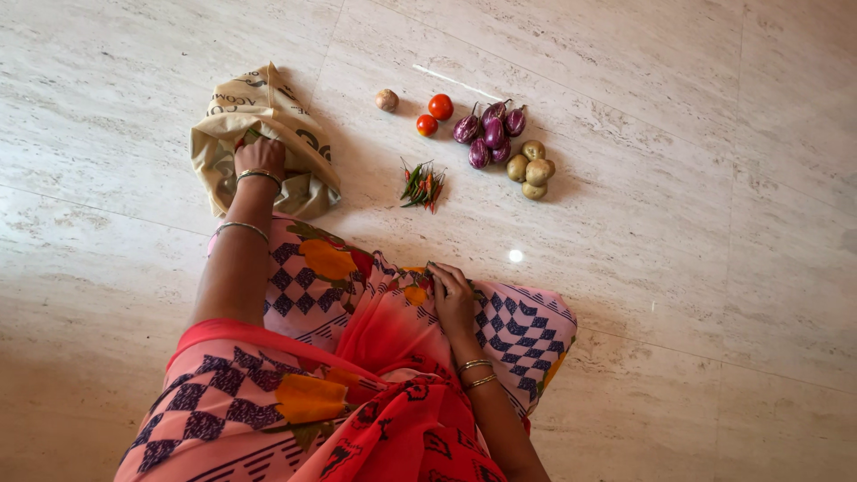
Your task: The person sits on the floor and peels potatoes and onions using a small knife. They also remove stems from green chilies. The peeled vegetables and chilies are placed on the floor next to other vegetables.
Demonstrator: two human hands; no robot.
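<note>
I see the left hand [259, 159] closed, gripping the paper bag [268, 116]; the right hand [452, 295], fingers curled, rests on the patterned cloth [357, 357].

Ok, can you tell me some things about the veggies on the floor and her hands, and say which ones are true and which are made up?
1. The left hand is reaching into the tan cloth bag. True.
2. There are five tomatoes on the floor. False: only two red tomatoes show.
3. The purple eggplants lie right beside the potatoes. True.
4. The right hand is holding the chillies. False: it rests on the patterned cloth on her lap, and the chillies lie apart on the floor.
5. One onion sits by itself to the left of the tomatoes. True.
</note>
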